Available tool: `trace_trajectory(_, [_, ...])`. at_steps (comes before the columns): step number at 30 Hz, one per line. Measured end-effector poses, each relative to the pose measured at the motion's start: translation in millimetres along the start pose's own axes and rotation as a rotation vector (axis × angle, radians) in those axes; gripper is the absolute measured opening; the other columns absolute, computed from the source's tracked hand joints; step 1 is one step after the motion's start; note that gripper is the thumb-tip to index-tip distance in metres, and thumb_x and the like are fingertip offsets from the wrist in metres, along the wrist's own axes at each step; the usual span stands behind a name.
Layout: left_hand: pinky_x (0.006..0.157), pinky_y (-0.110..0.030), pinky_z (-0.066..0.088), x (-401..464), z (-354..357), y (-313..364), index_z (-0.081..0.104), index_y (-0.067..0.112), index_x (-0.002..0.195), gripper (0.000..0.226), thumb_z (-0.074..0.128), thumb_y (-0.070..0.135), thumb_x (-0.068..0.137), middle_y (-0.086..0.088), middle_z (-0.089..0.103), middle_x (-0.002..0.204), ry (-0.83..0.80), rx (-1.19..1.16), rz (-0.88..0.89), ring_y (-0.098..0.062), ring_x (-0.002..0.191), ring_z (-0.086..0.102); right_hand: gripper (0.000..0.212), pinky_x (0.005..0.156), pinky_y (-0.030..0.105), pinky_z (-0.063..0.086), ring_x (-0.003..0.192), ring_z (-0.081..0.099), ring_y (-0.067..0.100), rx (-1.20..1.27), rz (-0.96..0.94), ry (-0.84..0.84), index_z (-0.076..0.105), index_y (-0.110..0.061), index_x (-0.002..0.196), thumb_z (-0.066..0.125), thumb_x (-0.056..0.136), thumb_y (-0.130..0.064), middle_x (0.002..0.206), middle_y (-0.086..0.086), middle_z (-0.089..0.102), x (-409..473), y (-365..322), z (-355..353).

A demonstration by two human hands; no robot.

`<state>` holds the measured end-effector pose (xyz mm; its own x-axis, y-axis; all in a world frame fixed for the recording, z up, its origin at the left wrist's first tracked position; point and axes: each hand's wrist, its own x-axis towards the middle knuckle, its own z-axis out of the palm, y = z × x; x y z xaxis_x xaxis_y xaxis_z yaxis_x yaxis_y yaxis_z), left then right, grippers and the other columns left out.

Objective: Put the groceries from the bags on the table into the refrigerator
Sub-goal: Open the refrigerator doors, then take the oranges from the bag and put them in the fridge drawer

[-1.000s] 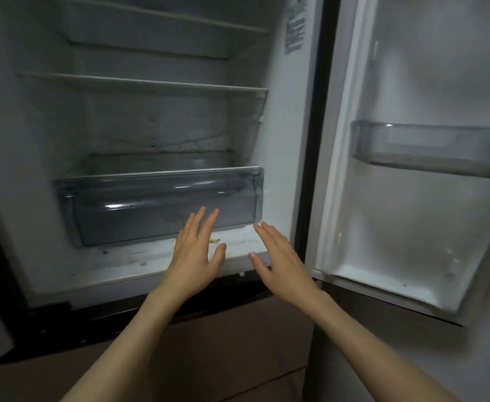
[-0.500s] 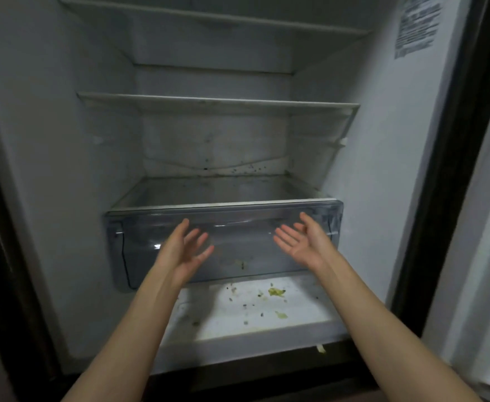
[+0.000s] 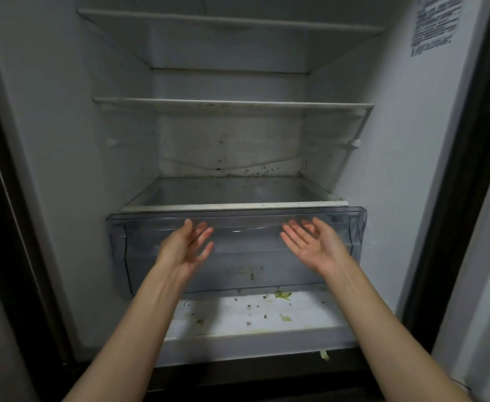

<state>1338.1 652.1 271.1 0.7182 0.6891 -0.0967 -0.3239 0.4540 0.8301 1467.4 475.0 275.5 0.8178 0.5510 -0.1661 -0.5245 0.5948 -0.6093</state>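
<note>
White open refrigerator (image 3: 406, 158) fills the view, w/ its clear grey plastic crisper drawer (image 3: 238, 271) right behind both hands. Left hand (image 3: 181, 250) and right hand (image 3: 315, 248) hover palms-up, fingers straight & spread wide, holding nothing; can't tell if fingertips touch the drawer's top lip. Green food scraps (image 3: 283, 295) lie on the white fridge floor (image 3: 252, 320) below the wrists. Two white shelves (image 3: 232, 105) sit above the hands.

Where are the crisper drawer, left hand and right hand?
crisper drawer (image 3: 238, 268): head view, clear front panel.
left hand (image 3: 184, 250): head view, middle of the hand.
right hand (image 3: 313, 246): head view, open palm.
</note>
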Motion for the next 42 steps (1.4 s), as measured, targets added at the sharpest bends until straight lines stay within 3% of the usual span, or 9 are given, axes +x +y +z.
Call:
trace_trajectory(10, [0.088,-0.034,0.042,-50.1,-0.4,-1.7,0.048,0.017,0.086,0.016,0.04,0.021,0.1,-0.006,0.056,0.121,0.041,-0.035,0.046,-0.019,0.103,0.055,0.024,0.091,0.045,0.044,0.106,0.054,0.036,0.039,0.043,-0.045,0.048,-0.007,0.084,0.04,0.1,-0.023,0.098,0.023,0.059,-48.3,-8.9,-10.4])
trace_trajectory(20, [0.088,-0.032,0.043,-77.9,0.2,-4.4,0.047,0.017,0.083,0.019,0.04,0.022,0.1,-0.009,0.054,0.131,0.074,-0.026,0.047,-0.021,0.11,0.055,0.028,0.092,0.045,0.043,0.121,0.05,0.036,0.05,0.096,-0.048,0.048,-0.008,0.085,0.036,0.101,-0.028,0.118,0.022,0.054,-72.1,-9.5,-15.0])
trace_trajectory(24, [0.087,-0.033,0.044,-78.9,-3.2,-7.6,0.052,0.012,0.096,0.019,0.04,0.026,0.1,-0.01,0.056,0.127,0.077,0.012,0.041,-0.023,0.108,0.057,0.028,0.094,0.044,0.043,0.12,0.051,0.036,-0.031,0.079,-0.06,0.049,-0.007,0.089,0.035,0.101,-0.029,0.121,0.023,0.054,-75.5,-6.8,-18.3])
trace_trajectory(27, [0.075,-0.031,0.049,-95.1,-12.9,-20.9,0.049,0.012,0.117,0.023,0.044,0.025,0.098,-0.006,0.063,0.109,0.066,0.128,0.087,-0.022,0.092,0.063,0.027,0.087,0.041,0.048,0.102,0.059,0.032,-0.286,0.04,-0.103,0.052,-0.009,0.095,0.037,0.1,-0.031,0.11,0.018,0.058,-84.8,10.4,-36.1])
trace_trajectory(31, [0.079,-0.032,0.051,-138.0,-37.5,-62.9,0.055,0.021,0.104,0.01,0.05,0.022,0.096,-0.008,0.064,0.108,0.067,0.489,0.302,-0.02,0.09,0.064,0.024,0.079,0.035,0.051,0.087,0.064,0.022,-0.808,-0.028,-0.16,0.058,-0.016,0.096,0.04,0.099,-0.032,0.098,0.008,0.065,-114.7,44.2,-70.4])
trace_trajectory(34, [0.089,-0.024,0.045,-174.3,-71.1,-93.8,0.054,0.027,0.109,0.018,0.054,0.021,0.093,-0.002,0.061,0.116,0.063,0.862,0.47,-0.017,0.107,0.059,0.016,0.09,0.035,0.049,0.099,0.062,0.019,-1.184,-0.239,-0.243,0.061,-0.022,0.094,0.046,0.097,-0.029,0.103,0.004,0.065,-139.6,69.0,-93.7])
trace_trajectory(37, [0.096,-0.009,0.029,-224.2,-107.4,-107.7,0.047,0.019,0.131,0.043,0.054,0.035,0.092,0.005,0.049,0.129,0.035,1.233,0.53,-0.009,0.123,0.044,0.034,0.093,0.02,0.036,0.116,0.05,0.012,-1.485,-0.378,-0.39,0.054,-0.017,0.125,0.048,0.095,-0.032,0.125,0.0,0.055,-171.7,102.9,-115.5])
trace_trajectory(39, [0.107,-0.016,0.018,-256.9,-131.3,-110.3,0.042,0.019,0.137,0.062,0.043,0.054,0.085,-0.001,0.042,0.14,0.069,1.443,0.529,-0.016,0.132,0.035,0.047,0.105,0.022,0.027,0.132,0.036,0.012,-1.647,-0.413,-0.519,0.04,-0.021,0.139,0.047,0.095,-0.038,0.144,-0.003,0.039,-193.4,127.4,-124.9])
trace_trajectory(42, [0.112,-0.039,0.024,-303.0,-171.5,-117.8,0.041,0.02,0.139,0.069,0.03,0.058,0.082,-0.01,0.035,0.147,0.208,1.633,0.485,-0.029,0.138,0.027,0.057,0.115,0.029,0.017,0.142,0.019,0.014,-1.799,-0.39,-0.721,0.025,-0.025,0.146,0.045,0.095,-0.04,0.154,-0.002,0.021,-225.1,163.7,-131.1])
